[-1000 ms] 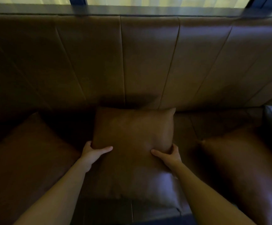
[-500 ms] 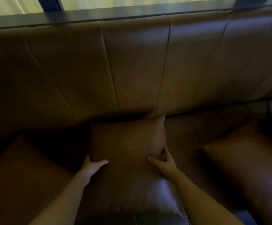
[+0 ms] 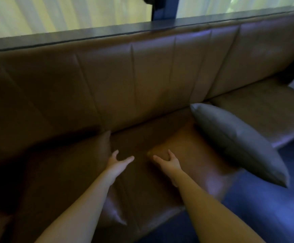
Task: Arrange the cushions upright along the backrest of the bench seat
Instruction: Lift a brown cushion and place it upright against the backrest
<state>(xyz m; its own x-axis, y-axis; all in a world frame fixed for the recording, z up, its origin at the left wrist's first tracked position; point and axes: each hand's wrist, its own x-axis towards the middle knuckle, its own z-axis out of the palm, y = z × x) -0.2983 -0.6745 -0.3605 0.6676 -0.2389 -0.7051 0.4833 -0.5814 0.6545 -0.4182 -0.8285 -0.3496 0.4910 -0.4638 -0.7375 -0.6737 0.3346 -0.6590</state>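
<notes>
A brown cushion [image 3: 63, 172] stands at the left, its top corner against the backrest [image 3: 142, 81] of the brown bench seat [image 3: 258, 109]. My left hand [image 3: 119, 161] hovers just right of it with fingers spread, holding nothing. A second brown cushion [image 3: 192, 151] lies flat on the seat. My right hand [image 3: 169, 162] rests on its near left corner, fingers apart, without a clear grip. A grey cushion [image 3: 235, 142] lies tilted across the right side of that cushion.
A dark ledge [image 3: 107, 35] runs along the top of the backrest, with pale curtains [image 3: 63, 13] behind it. The seat's front edge drops to a dark blue floor [image 3: 258, 207] at the lower right.
Both hands have let go of the middle brown cushion, which now stands at the left. My view and hands have shifted right, and my right hand now touches the flat brown cushion.
</notes>
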